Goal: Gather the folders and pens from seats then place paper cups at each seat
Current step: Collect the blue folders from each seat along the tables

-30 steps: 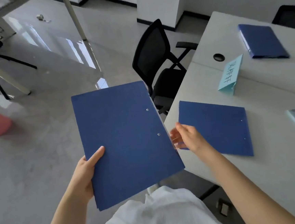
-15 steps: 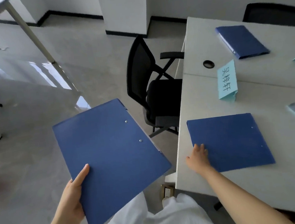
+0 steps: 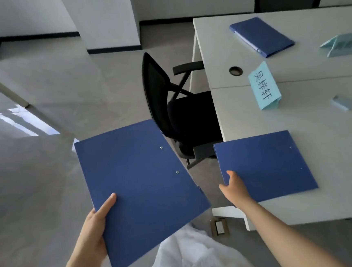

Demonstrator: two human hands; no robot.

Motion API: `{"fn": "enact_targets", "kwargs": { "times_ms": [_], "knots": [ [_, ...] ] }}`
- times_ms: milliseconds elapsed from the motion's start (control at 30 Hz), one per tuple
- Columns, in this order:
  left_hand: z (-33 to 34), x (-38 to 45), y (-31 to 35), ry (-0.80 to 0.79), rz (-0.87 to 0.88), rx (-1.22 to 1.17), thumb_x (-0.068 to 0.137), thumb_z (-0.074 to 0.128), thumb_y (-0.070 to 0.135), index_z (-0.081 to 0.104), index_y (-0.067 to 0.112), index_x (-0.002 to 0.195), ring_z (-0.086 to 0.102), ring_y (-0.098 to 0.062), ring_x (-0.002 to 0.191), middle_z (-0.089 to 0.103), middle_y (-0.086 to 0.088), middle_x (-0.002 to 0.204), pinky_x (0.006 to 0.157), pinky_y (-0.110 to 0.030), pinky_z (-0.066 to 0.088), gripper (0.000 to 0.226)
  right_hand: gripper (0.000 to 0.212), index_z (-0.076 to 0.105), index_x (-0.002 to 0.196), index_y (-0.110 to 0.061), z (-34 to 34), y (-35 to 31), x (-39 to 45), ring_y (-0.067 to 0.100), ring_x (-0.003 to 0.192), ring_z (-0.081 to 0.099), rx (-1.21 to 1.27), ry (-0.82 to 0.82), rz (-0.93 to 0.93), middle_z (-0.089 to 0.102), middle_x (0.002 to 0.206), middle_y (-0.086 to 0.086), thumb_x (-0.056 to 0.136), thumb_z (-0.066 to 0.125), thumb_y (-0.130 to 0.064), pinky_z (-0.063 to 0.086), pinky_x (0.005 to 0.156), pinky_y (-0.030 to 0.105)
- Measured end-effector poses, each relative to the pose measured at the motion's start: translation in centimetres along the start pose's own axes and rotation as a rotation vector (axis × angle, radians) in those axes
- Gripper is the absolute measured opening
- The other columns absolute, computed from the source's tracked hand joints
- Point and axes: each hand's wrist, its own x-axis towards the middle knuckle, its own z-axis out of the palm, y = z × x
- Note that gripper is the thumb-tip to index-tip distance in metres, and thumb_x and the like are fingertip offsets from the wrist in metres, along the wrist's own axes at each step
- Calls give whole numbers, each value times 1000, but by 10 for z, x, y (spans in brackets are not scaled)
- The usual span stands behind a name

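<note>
Left hand (image 3: 94,227) grips one gathered folder (image 3: 141,187), right hand (image 3: 235,186) apparently pinching second folder (image 3: 265,166) at table (image 3: 335,194) near-left edge; third folder (image 3: 261,36) left, no cups seen.

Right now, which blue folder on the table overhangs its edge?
The near folder, gripped at its corner by the right hand. The far folder lies fully on the table.

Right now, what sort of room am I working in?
Probably an office meeting room: white desks pushed together, a black mesh office chair, a folded name card and blue folders at the seats.
</note>
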Motion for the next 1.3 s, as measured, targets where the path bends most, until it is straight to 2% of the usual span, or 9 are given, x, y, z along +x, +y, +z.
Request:
{"fn": "enact_targets", "kwargs": {
  "times_ms": [67,167,267,367,433,633,867,1100,1300],
  "knots": [
    [4,7,6,-14,-17,22,86,68,35,64,14,119,74,-30,83,77,-8,99,69,-40,55,39,14,55,102,-10,-4,-1,-1,25,84,52,366,164,197,53,96,7,88,56,-9,43,77,36],
    [12,14,13,-22,-31,44,86,68,35,64,15,120,71,-32,92,76,-8,102,73,-42,55,40,17,45,74,-10,-9,10,-10,18,55,36,960,247,681,42,68,6,89,53,-7,34,53,28],
    [19,22,23,-43,-32,69,86,68,34,65,15,117,70,-34,95,76,-9,104,75,-43,54,37,17,49,104,-4,-4,24,-27,20,65,48,1214,116,922,47,80,11,92,55,-16,44,57,28],
    [24,30,31,-60,-26,98,87,67,33,65,15,114,71,-32,91,76,-9,101,74,-43,55,33,41,41,129,-5,-3,26,-38,28,108,56,1411,20,997,47,107,17,95,55,-22,50,91,34],
    [27,32,35,-66,-19,99,87,66,33,65,15,114,70,-31,91,76,-8,102,73,-43,55,32,48,37,137,-1,-4,26,-38,28,119,52,1510,23,948,51,119,18,97,52,-23,42,105,35],
    [35,36,37,-104,-21,113,87,67,33,65,15,116,73,-29,88,76,-7,101,72,-41,55,34,53,32,143,-6,-15,10,-34,32,115,56,1681,42,858,51,124,21,97,52,-24,44,104,38],
    [39,34,37,-127,-18,115,88,66,31,65,14,114,75,-26,76,77,-7,96,69,-39,55,31,37,45,137,-12,-36,-26,-28,25,89,65,1896,103,666,62,113,13,101,41,-16,54,67,35],
    [40,35,43,-124,3,96,87,66,33,64,15,116,75,-27,79,77,-7,100,68,-39,55,35,30,54,128,-7,-111,-105,-64,31,76,73,2219,-76,360,67,102,18,100,44,-10,59,58,32],
    [43,32,51,-103,22,71,87,67,35,64,14,117,74,-27,80,77,-7,98,68,-40,55,37,39,54,125,-2,-131,-147,-94,29,81,72,2009,-441,216,69,99,20,87,55,-6,59,59,31]
  ]
}}
